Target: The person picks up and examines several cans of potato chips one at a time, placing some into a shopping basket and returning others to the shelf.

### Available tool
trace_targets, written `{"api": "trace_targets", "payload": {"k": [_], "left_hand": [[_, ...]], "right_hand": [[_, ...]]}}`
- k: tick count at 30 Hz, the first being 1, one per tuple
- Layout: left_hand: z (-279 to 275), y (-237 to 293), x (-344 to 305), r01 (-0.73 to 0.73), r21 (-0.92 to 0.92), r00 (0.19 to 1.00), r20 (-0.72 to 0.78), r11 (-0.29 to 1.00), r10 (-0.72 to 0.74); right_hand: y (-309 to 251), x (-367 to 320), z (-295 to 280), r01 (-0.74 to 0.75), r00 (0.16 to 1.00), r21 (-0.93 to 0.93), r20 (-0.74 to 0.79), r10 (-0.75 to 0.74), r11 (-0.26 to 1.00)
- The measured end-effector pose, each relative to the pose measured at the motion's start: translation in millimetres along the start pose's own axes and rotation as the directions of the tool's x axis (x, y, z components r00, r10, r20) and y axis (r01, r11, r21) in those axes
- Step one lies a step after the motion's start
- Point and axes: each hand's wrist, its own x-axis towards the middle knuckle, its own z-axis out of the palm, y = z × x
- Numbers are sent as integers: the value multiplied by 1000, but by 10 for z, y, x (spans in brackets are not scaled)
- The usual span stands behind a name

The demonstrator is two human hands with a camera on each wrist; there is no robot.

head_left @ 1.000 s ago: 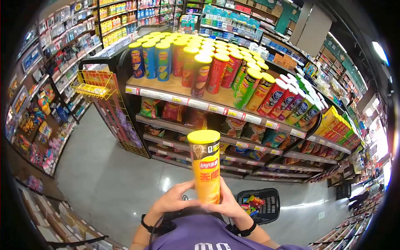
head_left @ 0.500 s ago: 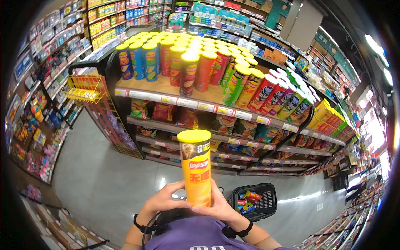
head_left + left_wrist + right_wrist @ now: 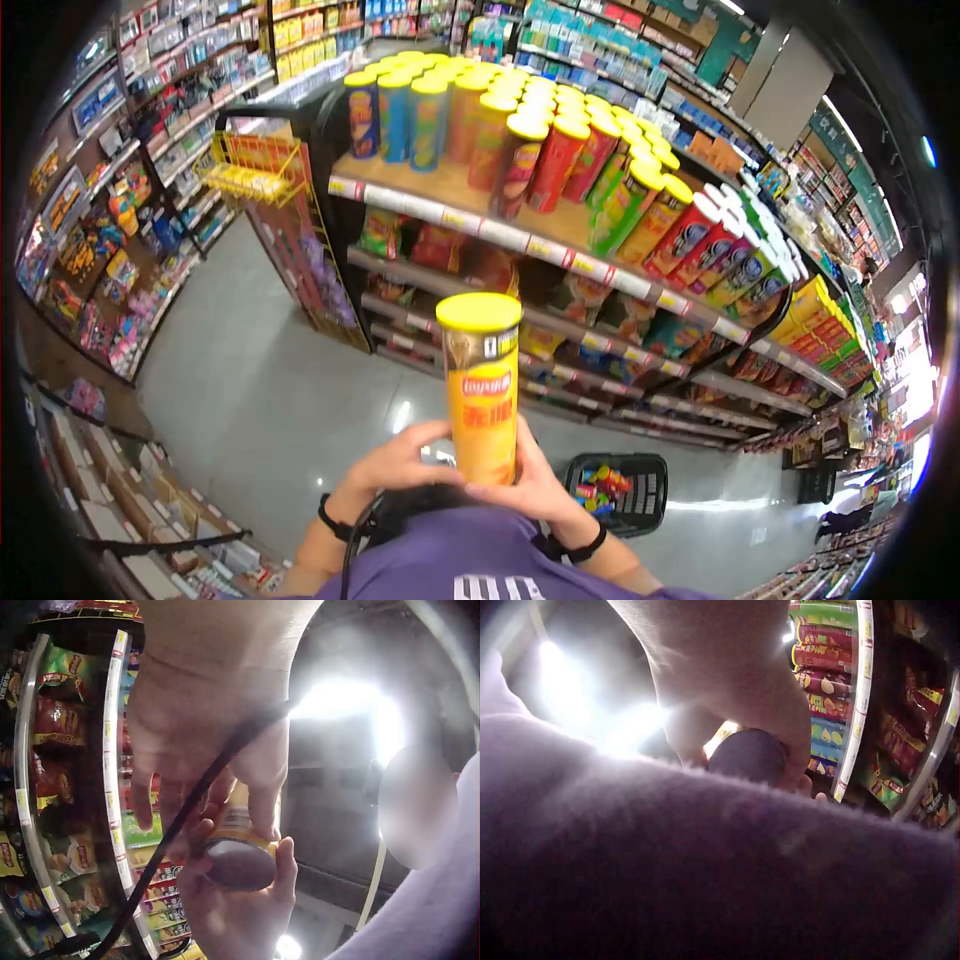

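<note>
An orange chip can [image 3: 484,400] with a yellow lid stands upright before the chest, its printed front towards the head camera. The left hand [image 3: 405,462] grips its lower left side, and the right hand [image 3: 532,488] holds it from the right and near the base. The left wrist view shows the dark round base of the can [image 3: 241,865] between the fingers of the left hand [image 3: 217,742] and the right hand [image 3: 232,915]. In the right wrist view the right hand [image 3: 735,682] is round the can's base [image 3: 748,756], and a sleeve or shirt hides the lower part.
Ahead is a shelf unit [image 3: 470,222] with rows of chip cans on top and bagged snacks below. A black basket [image 3: 655,490] holding several colourful packages sits on the floor [image 3: 250,370] to the right. A yellow wire rack [image 3: 262,180] hangs at the shelf's left end.
The head view has swung, first shifting the shelf and basket left, then back right. Both hands keep hold of the can, which stays upright before the chest.
</note>
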Motion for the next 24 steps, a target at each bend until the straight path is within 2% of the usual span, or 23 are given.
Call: {"api": "trace_targets", "payload": {"k": [2, 5, 8, 11, 12, 13, 14, 20, 24], "left_hand": [[-30, 45, 26, -44, -31, 999, -2, 999, 44], [-28, 99, 2, -36, -27, 998, -56, 999, 34], [-75, 156, -61, -28, 25, 998, -52, 999, 29], [-79, 92, -149, -2, 38, 999, -51, 999, 4], [-61, 98, -190, 16, 42, 997, -74, 999, -13], [-98, 83, -183, 25, 57, 998, -56, 998, -22], [-98, 100, -232, 72, 47, 997, -31, 996, -71], [-140, 196, -401, -57, -22, 994, -95, 998, 55], [-155, 225, -542, -56, -128, 983, -182, 990, 32]], "right_hand": [[59, 45, 2, 42, 999, -25, 0, -42, 999], [48, 90, 36, 83, 997, -33, -6, -83, 996], [26, 81, 79, 68, 998, -28, 17, -68, 997], [-28, 25, 155, -57, 998, 72, 7, 57, 996], [61, 34, 104, 102, 995, -126, 11, -102, 987], [30, 93, 56, 118, 993, -157, 32, -115, 980], [-6, 66, 78, 95, 995, -165, 41, -89, 982], [-238, 115, 153, 41, 999, -128, -6, -42, 991], [-138, 180, 192, 41, 999, -175, 4, -41, 984]]}}
